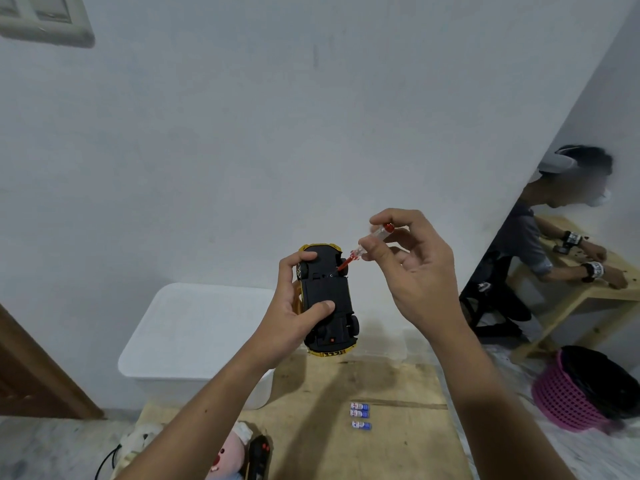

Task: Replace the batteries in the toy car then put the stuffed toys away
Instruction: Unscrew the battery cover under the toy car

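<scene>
Yellow toy car (pixel 327 299) upturned; 3 batteries (pixel 360 415) on board.

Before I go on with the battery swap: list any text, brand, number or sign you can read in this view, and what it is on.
No text here can be read.
Three batteries on the wooden board: blue and white labels with red marks, too small and blurred.
Toy car, held underside up in the left hand: marks on its yellow end, not legible.
Screwdriver in the right hand: no print visible.

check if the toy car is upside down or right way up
Upside down. The toy car, held in the left hand, shows its black underside and wheels to the camera, with the screwdriver in the right hand at it.
</scene>
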`<action>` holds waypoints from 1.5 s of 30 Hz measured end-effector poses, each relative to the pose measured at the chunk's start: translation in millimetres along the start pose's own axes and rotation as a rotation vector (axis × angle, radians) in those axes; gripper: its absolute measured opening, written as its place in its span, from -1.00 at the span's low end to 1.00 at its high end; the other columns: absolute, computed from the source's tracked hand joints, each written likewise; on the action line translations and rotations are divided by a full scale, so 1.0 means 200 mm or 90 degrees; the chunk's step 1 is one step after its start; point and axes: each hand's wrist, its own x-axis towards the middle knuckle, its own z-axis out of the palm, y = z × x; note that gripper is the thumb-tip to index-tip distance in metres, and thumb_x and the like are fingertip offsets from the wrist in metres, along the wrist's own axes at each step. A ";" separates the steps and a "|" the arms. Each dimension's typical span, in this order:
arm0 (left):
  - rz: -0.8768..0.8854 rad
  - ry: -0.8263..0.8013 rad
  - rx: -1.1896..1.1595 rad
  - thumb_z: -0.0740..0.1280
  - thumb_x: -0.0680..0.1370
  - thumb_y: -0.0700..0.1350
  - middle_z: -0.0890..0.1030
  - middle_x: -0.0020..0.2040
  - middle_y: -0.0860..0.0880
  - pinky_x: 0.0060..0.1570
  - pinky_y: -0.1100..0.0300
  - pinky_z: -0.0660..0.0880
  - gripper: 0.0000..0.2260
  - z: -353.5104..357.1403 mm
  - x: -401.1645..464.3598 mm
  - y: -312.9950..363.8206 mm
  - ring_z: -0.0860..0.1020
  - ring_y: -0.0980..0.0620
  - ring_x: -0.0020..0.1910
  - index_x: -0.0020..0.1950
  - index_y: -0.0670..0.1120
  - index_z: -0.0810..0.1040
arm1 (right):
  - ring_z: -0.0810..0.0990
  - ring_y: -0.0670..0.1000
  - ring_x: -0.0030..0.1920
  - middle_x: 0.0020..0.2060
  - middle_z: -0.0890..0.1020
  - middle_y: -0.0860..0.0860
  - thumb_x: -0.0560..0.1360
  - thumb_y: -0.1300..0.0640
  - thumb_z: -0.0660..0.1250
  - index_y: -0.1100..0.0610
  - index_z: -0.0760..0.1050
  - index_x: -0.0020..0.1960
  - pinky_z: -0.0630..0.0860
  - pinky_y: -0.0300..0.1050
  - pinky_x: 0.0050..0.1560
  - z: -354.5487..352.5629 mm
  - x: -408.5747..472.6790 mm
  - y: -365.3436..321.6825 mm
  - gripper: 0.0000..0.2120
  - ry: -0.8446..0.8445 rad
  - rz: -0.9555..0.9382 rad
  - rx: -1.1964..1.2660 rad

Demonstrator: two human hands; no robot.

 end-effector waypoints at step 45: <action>0.018 -0.020 0.005 0.37 0.62 -0.38 0.65 0.27 -0.12 0.08 -0.02 0.68 -0.39 0.06 0.00 0.04 0.70 -0.17 0.15 0.43 0.23 0.31 | 0.69 0.06 0.05 0.00 0.71 -0.03 0.56 0.29 0.49 0.06 0.61 0.15 0.70 -0.03 0.03 -0.04 0.01 -0.12 -0.77 0.052 0.010 -0.028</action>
